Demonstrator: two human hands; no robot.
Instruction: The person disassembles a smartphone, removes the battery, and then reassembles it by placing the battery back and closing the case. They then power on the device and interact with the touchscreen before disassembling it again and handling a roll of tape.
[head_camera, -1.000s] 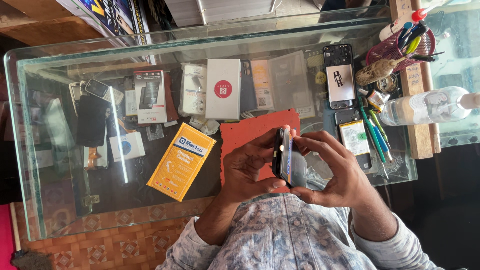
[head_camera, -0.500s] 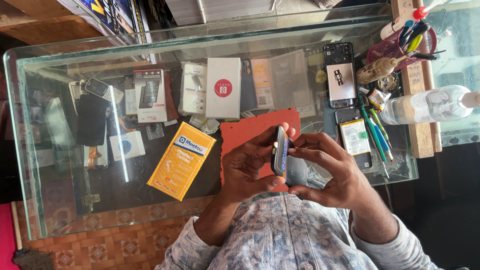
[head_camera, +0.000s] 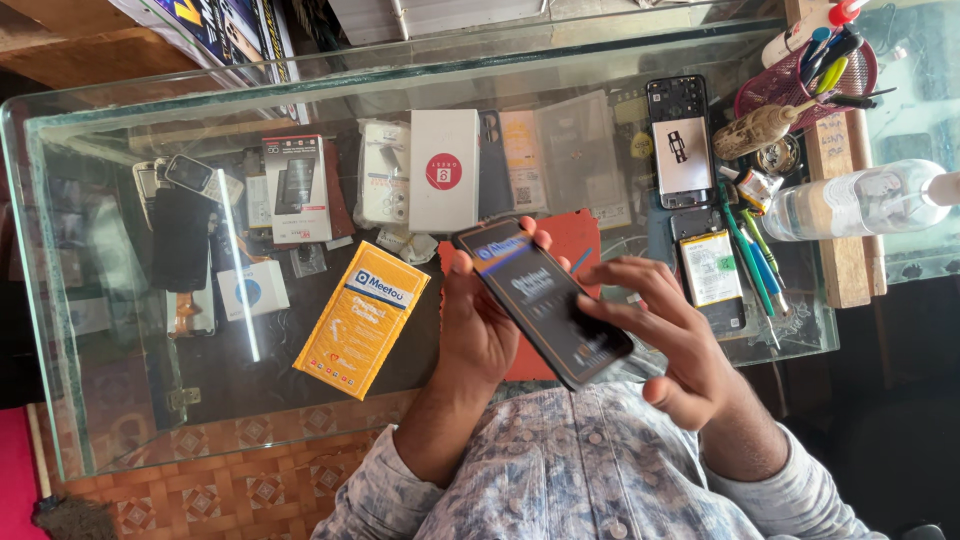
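Observation:
My left hand (head_camera: 478, 330) grips a dark phone (head_camera: 545, 300) by its left edge, with the thumb near the top corner. The phone's flat face, covered by a printed film, is turned up toward me. My right hand (head_camera: 665, 345) holds its lower right end, fingertips spread over the face. Both hands hover above a red mat (head_camera: 580, 235) on a glass counter (head_camera: 120, 420).
An orange box (head_camera: 362, 318) lies on the glass left of my hands. A white box (head_camera: 443, 170) and other small packages sit inside the case. To the right are an opened phone (head_camera: 680, 140), a battery (head_camera: 710, 268), green and blue tools (head_camera: 752, 255), a pen basket (head_camera: 805, 75) and a plastic bottle (head_camera: 860, 200).
The phone was held on edge between both hands. It is now turned flat with its face toward me, and my right fingers have shifted onto its lower end.

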